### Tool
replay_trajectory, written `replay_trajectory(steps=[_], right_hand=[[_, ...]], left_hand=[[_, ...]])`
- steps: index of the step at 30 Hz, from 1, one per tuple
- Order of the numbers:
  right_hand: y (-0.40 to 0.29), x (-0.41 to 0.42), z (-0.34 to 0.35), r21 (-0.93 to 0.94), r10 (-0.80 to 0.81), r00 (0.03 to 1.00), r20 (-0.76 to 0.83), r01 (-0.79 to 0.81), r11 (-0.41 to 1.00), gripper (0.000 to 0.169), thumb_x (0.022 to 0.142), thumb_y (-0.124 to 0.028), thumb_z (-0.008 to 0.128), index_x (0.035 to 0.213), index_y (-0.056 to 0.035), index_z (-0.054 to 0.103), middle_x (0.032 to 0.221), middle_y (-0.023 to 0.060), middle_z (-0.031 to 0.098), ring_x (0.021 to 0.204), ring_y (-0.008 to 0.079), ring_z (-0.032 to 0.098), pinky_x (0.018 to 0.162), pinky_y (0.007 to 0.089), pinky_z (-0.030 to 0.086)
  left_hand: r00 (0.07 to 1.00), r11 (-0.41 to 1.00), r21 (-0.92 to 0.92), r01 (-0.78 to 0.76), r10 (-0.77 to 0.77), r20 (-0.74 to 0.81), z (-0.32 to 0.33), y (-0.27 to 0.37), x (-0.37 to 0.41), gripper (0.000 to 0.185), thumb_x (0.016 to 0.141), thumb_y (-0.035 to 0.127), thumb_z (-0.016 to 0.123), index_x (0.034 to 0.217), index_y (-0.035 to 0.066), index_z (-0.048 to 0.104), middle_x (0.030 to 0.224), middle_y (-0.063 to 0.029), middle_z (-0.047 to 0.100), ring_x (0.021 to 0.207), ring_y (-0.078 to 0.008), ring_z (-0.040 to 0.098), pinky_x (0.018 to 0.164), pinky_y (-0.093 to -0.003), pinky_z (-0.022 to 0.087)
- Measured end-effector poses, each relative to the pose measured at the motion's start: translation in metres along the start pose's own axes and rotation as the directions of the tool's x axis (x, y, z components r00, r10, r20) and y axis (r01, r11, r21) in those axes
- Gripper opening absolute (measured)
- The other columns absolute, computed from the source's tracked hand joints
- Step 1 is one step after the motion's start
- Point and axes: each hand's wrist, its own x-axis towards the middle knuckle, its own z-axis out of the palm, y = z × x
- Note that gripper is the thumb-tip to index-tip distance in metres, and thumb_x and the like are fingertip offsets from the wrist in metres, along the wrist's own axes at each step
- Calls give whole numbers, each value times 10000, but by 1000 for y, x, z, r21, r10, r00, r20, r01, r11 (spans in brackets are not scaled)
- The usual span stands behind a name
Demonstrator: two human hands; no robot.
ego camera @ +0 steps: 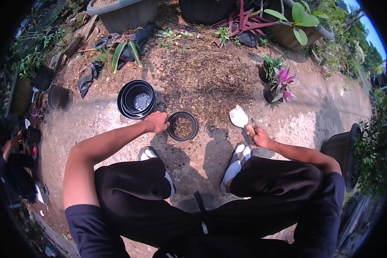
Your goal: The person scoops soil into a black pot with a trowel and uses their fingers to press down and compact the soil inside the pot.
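Observation:
My left hand grips the left rim of a round black plastic plant pot, which stands on the concrete between my feet and has brown, fibrous material inside. Just up and left of that hand is a stack of nested black plastic pots. In my right hand is the wooden handle of a hand trowel; its pale, whitish blade points up and left over the ground. Beyond both hands a heap of dry brown plant material spreads over the concrete.
Two small potted plants, one with purple leaves, stand right of the heap. Large planters line the far edge. A dark pot and black plastic scraps lie to the left. Another person is at far left, a big planter at right.

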Motion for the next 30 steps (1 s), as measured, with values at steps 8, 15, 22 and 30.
replay_trajectory(steps=[8,15,22,30], right_hand=[[5,-33,1,-27,-37,996,-81,34,999,516,1016,-393,557,1312,18,458,1132,335,647,1111,505,612,931,536,476],[2,-53,-13,-9,-263,965,-12,263,965,516,1023,-387,539,1375,-31,412,1103,336,653,1075,529,618,900,560,476],[-64,-76,-52,-202,-347,904,252,399,894,541,1022,-387,533,1430,-61,393,1012,317,673,1000,516,642,869,559,487],[-133,-76,-56,-266,-399,854,335,492,829,419,1014,-342,541,1255,-7,470,811,304,659,880,520,648,765,586,481]], left_hand=[[994,999,-19,34,-32,108,-8,4,2,413,949,366,596,1028,-21,715,1016,-270,723,1035,-419,696,902,-488,546],[998,998,-62,11,-8,55,-8,-1,-8,371,941,328,580,928,-20,710,865,-252,723,947,-420,711,868,-514,549],[994,995,-91,26,-17,104,-12,1,-6,382,964,336,563,967,-18,704,830,-197,742,935,-379,730,873,-481,555],[990,983,-165,-74,93,110,-20,2,-11,360,973,299,550,833,-6,681,699,-118,718,835,-318,740,817,-450,550]])
